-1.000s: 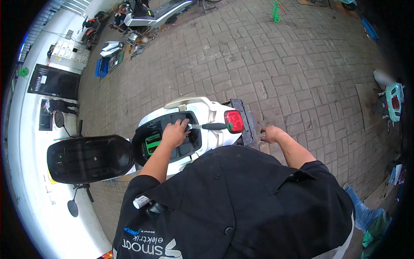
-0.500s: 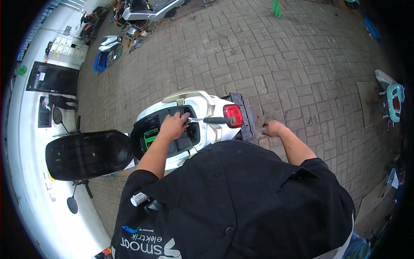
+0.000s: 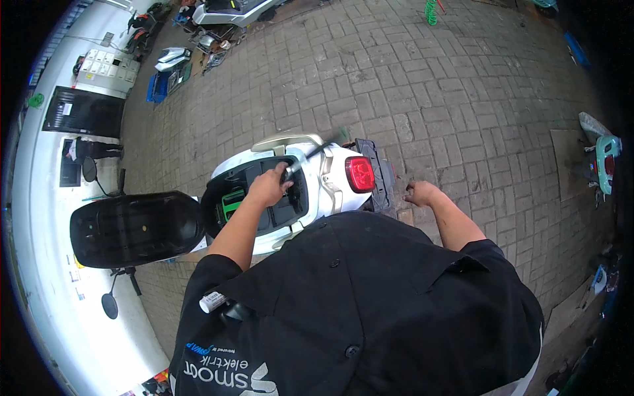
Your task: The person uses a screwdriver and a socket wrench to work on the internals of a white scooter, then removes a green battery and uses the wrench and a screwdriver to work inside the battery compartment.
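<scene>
My left hand [image 3: 272, 185] grips the metal end of a dark-handled wrench [image 3: 319, 148] over the open under-seat bin [image 3: 254, 221] of a white scooter [image 3: 234, 168]. The handle angles up to the right, blurred. A green part [image 3: 231, 203] lies inside the bin. The black seat [image 3: 115, 231] is raised at the left; the red tail light [image 3: 360, 175] is at the rear. My right hand [image 3: 417, 195] hangs loosely curled beside the dark rear fender [image 3: 370, 155], with nothing visible in it.
Paved floor [image 3: 462, 99] surrounds the scooter. A person [image 3: 96, 148] stands by the white wall at left. Another white scooter [image 3: 228, 13] and loose parts are at the back left, with a blue crate [image 3: 157, 87]. A turquoise scooter [image 3: 604, 162] and a green coiled hose [image 3: 430, 13] are farther off.
The wrench handle has swung from lying across the tail light to pointing up and away. My left hand has shifted slightly upward in the picture.
</scene>
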`<action>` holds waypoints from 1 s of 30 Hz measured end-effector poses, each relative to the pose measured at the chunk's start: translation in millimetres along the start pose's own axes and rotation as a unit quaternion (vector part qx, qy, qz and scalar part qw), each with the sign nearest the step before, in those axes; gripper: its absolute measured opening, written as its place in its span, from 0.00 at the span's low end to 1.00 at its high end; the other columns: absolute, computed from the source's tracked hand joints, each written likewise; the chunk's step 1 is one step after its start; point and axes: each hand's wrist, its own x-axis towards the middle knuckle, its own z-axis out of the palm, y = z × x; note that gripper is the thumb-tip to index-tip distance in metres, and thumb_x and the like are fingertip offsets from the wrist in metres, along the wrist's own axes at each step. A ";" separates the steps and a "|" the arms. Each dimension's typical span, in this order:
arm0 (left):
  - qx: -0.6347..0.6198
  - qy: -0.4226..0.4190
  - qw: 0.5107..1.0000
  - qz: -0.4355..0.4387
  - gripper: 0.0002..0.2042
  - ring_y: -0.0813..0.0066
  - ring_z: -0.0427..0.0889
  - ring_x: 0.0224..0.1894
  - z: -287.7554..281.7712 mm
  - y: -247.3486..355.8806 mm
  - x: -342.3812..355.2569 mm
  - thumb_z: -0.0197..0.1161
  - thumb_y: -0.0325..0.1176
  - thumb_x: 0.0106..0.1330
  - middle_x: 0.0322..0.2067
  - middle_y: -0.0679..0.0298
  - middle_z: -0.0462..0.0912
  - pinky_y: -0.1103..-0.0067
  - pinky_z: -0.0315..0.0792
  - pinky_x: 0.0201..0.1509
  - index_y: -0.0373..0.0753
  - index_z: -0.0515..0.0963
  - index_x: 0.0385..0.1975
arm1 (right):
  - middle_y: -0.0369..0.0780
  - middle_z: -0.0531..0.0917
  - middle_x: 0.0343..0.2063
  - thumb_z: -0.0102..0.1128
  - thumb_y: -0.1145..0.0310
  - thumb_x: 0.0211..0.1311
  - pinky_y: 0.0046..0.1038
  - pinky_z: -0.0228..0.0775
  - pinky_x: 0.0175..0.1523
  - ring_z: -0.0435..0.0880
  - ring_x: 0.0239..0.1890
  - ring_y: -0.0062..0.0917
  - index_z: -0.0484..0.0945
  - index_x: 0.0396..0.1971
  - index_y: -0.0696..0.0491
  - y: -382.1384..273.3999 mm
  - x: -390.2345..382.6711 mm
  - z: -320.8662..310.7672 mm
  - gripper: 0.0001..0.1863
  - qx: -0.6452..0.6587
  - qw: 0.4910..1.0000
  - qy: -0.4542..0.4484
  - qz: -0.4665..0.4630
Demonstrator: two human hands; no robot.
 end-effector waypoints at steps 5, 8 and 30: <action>0.137 0.028 0.986 0.087 0.28 0.44 0.81 0.47 9.1 -8.6 -7.5 0.57 0.49 0.67 0.43 0.46 0.82 0.57 0.73 0.51 0.42 0.61 0.63 | 0.51 0.81 0.49 0.60 0.47 0.58 0.40 0.70 0.59 0.78 0.54 0.45 0.76 0.53 0.55 5.4 -2.6 5.9 0.30 -0.005 1.000 0.001 0.005; 0.058 0.036 0.997 -0.028 0.29 0.44 0.81 0.45 14.9 7.2 -1.9 0.55 0.51 0.67 0.41 0.45 0.82 0.56 0.73 0.49 0.40 0.61 0.62 | 0.51 0.81 0.49 0.60 0.47 0.58 0.40 0.70 0.59 0.78 0.54 0.45 0.76 0.53 0.55 10.0 -5.3 9.2 0.30 -0.017 1.000 -0.008 0.012; -0.051 0.074 0.985 -0.144 0.28 0.53 0.82 0.45 19.3 -3.2 4.6 0.54 0.54 0.67 0.39 0.50 0.84 0.61 0.70 0.50 0.42 0.65 0.60 | 0.51 0.84 0.42 0.62 0.45 0.56 0.37 0.73 0.54 0.82 0.49 0.42 0.78 0.52 0.55 35.1 1.4 23.8 0.31 -0.014 0.999 -0.001 0.044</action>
